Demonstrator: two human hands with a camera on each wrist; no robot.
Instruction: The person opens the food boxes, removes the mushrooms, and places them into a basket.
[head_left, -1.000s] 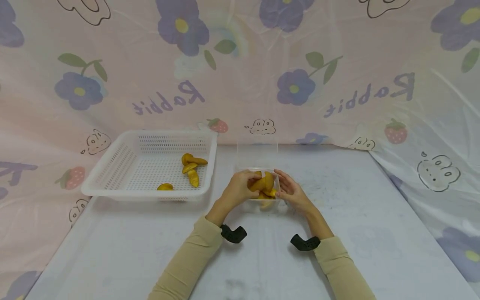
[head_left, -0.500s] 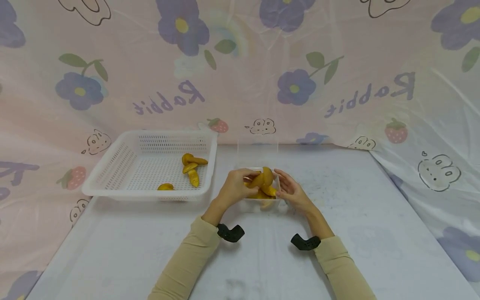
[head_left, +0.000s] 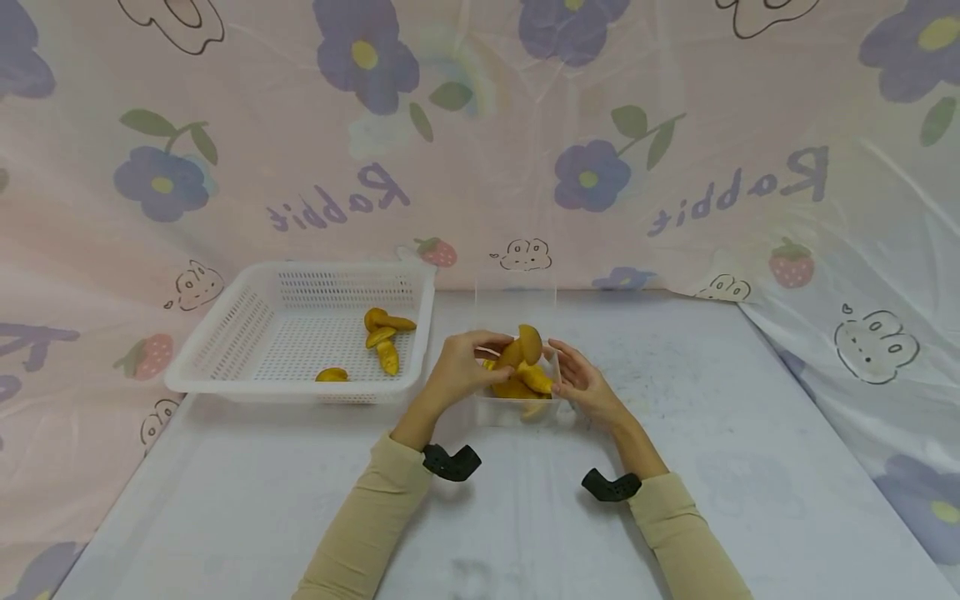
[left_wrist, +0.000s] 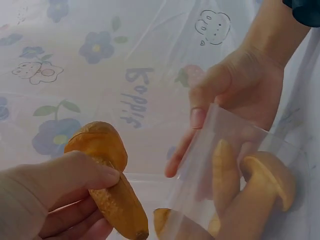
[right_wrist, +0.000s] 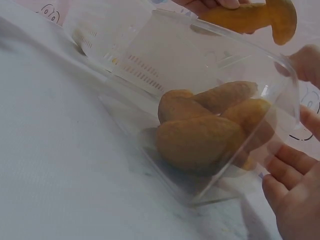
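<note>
Head view: a person in beige sleeves works at a pale table, in front of a pink flowered backdrop.
Mushroom: a yellow-brown toy mushroom (head_left: pixel 522 349) sits just above centre of the frame, lifted over a clear box (head_left: pixel 517 407), cap uppermost.
Left hand: the left hand (head_left: pixel 462 370) lies just left of centre and pinches the mushroom's stem between thumb and curled fingers; the forearm runs up from the bottom middle of the frame.
Left wrist view: the thumb lies across the stem of the mushroom (left_wrist: pixel 107 177) at lower left, the cap pointing up.
Right hand: the right hand (head_left: pixel 582 384) is just right of centre, fingers straight and relaxed, resting against the box's right wall and gripping nothing.
Box: it stands on the table between the two hands, with more mushrooms (right_wrist: pixel 210 125) heaped inside.
Basket: a white basket (head_left: pixel 225 367) at middle left, well apart from the hands, holds a few mushrooms (head_left: pixel 385 335).
</note>
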